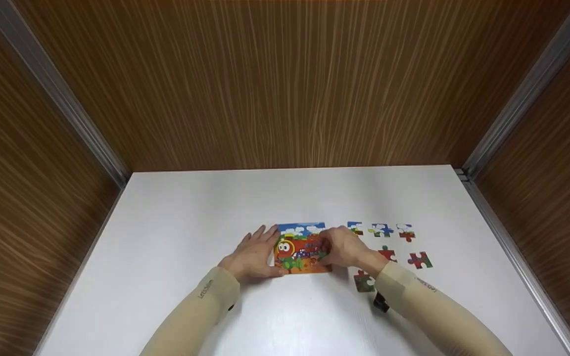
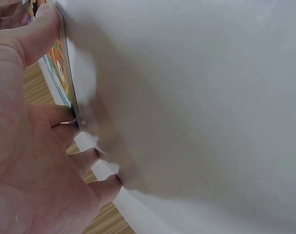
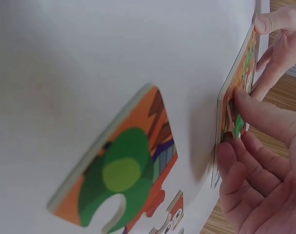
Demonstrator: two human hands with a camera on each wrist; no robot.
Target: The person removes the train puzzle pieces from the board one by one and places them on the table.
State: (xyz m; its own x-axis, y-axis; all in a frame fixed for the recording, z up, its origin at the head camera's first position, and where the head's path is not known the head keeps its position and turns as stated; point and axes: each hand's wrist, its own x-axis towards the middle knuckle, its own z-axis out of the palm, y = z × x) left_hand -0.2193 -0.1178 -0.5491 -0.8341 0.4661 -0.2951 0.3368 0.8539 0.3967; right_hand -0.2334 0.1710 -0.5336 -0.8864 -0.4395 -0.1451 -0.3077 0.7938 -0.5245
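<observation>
A picture jigsaw [image 1: 309, 269] with a red cartoon character lies on the white table. My left hand [image 1: 254, 254] rests at its left side, fingers spread and fairly straight, thumb on the lower left corner. From the right, my right hand [image 1: 344, 245] reaches over the jigsaw's right part. In the right wrist view its thumb and fingertips pinch a puzzle piece [image 3: 231, 113] at the picture's surface; the fingers hide most of this piece. Closer to that camera lies a loose corner piece [image 3: 121, 168] with green and orange print.
Several loose puzzle pieces lie right of the jigsaw, among them a blue-sky piece [image 1: 381, 230], a red piece [image 1: 419, 260] and a dark green piece [image 1: 364, 281]. My right forearm passes close over the lower ones. Wood-grain panels [image 1: 285, 89] wall the table at the back and sides.
</observation>
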